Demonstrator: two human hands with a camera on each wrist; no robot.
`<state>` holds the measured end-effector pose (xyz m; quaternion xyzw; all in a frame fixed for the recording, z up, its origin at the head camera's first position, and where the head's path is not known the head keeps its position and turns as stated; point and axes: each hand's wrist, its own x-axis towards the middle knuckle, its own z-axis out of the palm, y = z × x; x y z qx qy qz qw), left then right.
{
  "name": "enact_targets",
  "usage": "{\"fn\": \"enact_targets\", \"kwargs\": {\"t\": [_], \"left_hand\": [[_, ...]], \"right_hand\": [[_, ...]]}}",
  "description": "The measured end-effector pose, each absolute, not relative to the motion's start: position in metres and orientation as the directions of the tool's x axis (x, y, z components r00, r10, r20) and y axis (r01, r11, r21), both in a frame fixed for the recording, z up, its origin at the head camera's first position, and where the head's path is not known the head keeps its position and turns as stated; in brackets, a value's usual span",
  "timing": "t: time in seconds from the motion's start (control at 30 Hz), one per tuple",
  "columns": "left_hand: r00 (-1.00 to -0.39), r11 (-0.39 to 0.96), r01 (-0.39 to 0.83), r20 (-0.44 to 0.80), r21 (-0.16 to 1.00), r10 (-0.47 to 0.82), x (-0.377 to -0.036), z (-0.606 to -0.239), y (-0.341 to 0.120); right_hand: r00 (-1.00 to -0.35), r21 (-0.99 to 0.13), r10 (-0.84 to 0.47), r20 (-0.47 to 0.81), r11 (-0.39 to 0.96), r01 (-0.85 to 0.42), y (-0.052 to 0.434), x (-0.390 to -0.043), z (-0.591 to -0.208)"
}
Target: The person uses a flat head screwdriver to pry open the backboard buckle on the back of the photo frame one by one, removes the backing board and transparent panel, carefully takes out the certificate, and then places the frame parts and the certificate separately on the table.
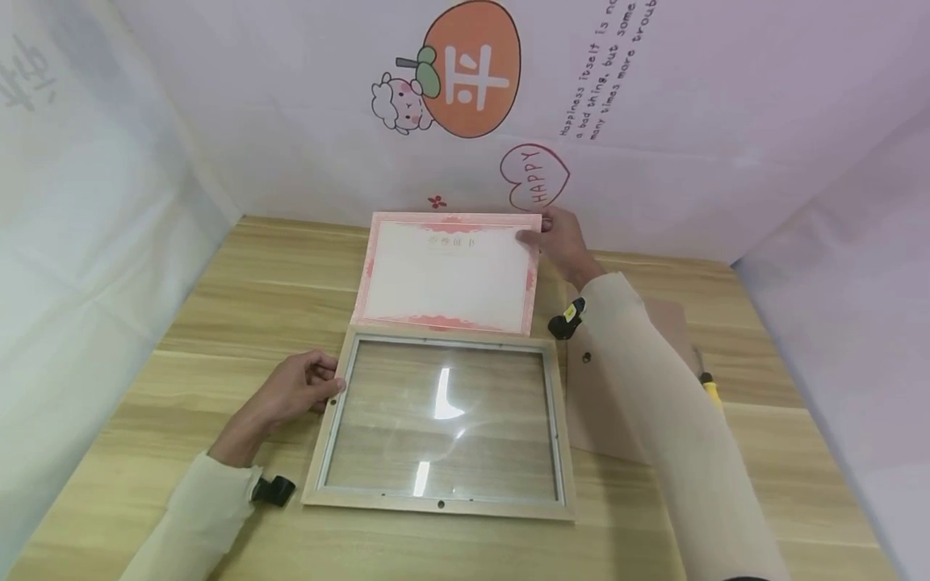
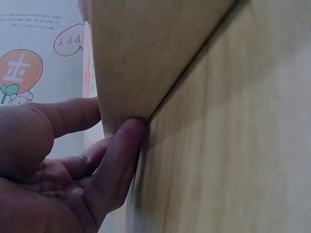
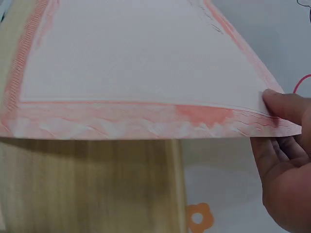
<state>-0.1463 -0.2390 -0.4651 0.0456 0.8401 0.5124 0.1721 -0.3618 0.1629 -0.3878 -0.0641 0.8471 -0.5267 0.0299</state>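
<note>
A certificate sheet (image 1: 446,278) with a pink patterned border is tilted up behind the picture frame. My right hand (image 1: 563,242) pinches its upper right corner, thumb on the printed face; the right wrist view shows this certificate (image 3: 121,58) raised off the table along its near side. The light wooden picture frame (image 1: 439,506) lies flat, its clear pane reflecting light. At the frame's left side, my left hand (image 1: 294,389) rests with the thumb on the top edge. In the left wrist view, fingertips (image 2: 131,133) touch the frame's outer side (image 2: 141,58) near the table.
A brown backing board (image 1: 603,411) lies right of the frame, partly under the right forearm. Beside it is a screwdriver with a yellow handle (image 1: 711,393). A printed white cloth (image 1: 305,145) hangs behind the wood-grain table (image 1: 240,298).
</note>
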Motion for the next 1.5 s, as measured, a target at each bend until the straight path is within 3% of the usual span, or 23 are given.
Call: {"fn": "enact_targets", "kwargs": {"t": [0.2,0.5,0.73,1.5], "left_hand": [[-0.94,0.489,-0.13,-0.264,0.862,0.215,-0.14,-0.464,-0.235],[-0.946,0.497,-0.152,-0.271,0.854,0.176,-0.134,-0.463,-0.23],[-0.947,0.482,-0.151,-0.266,0.863,0.179,-0.133,-0.463,-0.23],[-0.945,0.49,-0.191,-0.295,0.85,0.142,-0.128,-0.46,-0.23]], "right_hand": [[-0.997,-0.913,-0.069,0.014,0.406,-0.041,0.159,-0.363,-0.403],[-0.983,-0.918,-0.132,-0.129,0.391,0.068,0.16,-0.359,-0.407],[-0.99,-0.868,-0.074,-0.119,0.492,0.068,0.172,-0.356,-0.419],[-0.976,-0.779,0.001,-0.218,0.602,0.175,0.188,-0.353,-0.446]]}}
